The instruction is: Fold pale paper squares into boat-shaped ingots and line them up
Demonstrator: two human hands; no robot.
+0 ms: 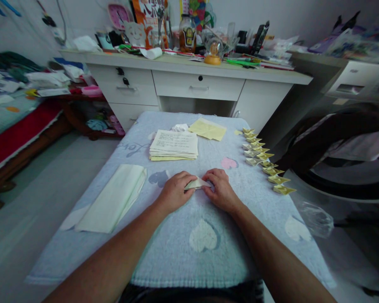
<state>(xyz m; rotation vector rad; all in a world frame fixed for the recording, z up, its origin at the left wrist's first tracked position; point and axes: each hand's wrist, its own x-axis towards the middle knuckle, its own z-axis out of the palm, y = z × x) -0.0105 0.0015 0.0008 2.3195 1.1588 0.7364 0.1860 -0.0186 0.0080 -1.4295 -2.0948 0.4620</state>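
Between my two hands, in the middle of the cloth-covered table (164,261), is a small folded piece of paper (197,183), pale and roughly triangular. My left hand (177,189) grips its left end, thumb below and fingers above. The right end is pinched by my right hand (220,188) in a similar way. Beyond my hands lies a stack of written paper sheets (174,144). Behind it to the right is a creased yellow sheet (208,128). Along the table's right side runs a row of several folded paper boats (278,179), yellowish and whitish.
A folded pale cloth or paper (113,198) lies on the table's left. A crumpled white tissue (180,127) sits behind the stack. Past the table stands a cluttered white desk (198,84). A front-loading washing machine (334,176) is at the right, a bed (22,130) at the left.
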